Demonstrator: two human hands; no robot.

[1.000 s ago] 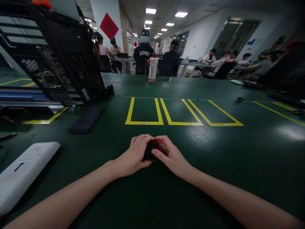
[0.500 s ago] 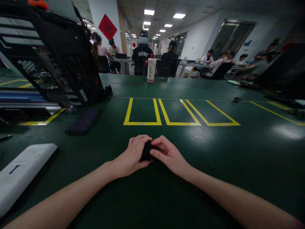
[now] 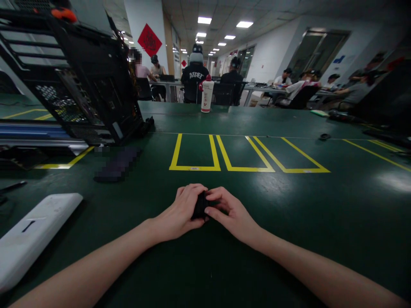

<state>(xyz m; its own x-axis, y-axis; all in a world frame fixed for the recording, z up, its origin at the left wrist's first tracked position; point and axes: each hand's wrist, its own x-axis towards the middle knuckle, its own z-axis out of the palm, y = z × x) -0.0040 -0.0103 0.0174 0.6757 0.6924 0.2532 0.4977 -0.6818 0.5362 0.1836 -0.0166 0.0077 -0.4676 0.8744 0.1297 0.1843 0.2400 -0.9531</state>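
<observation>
A small black object [image 3: 200,206] is held low over the green table, just in front of the yellow tape outlines. My left hand [image 3: 183,211] wraps round its left side, fingers over the top and thumb below. From the right, my right hand [image 3: 226,210] pinches the edge of the same object with thumb and fingertips. The palm and fingers of my left hand hide much of the object, so its exact shape cannot be made out.
Yellow tape [image 3: 195,168] marks the green table [image 3: 205,265]. An open black computer case [image 3: 105,92] and a white device [image 3: 35,235] are at left, near a blurred dark item [image 3: 117,164]. A white cup [image 3: 206,97] stands behind. Several people sit at far tables.
The whole view has shifted slightly, with the scene sitting a little further right and lower. Both hands keep their hold on the black object.
</observation>
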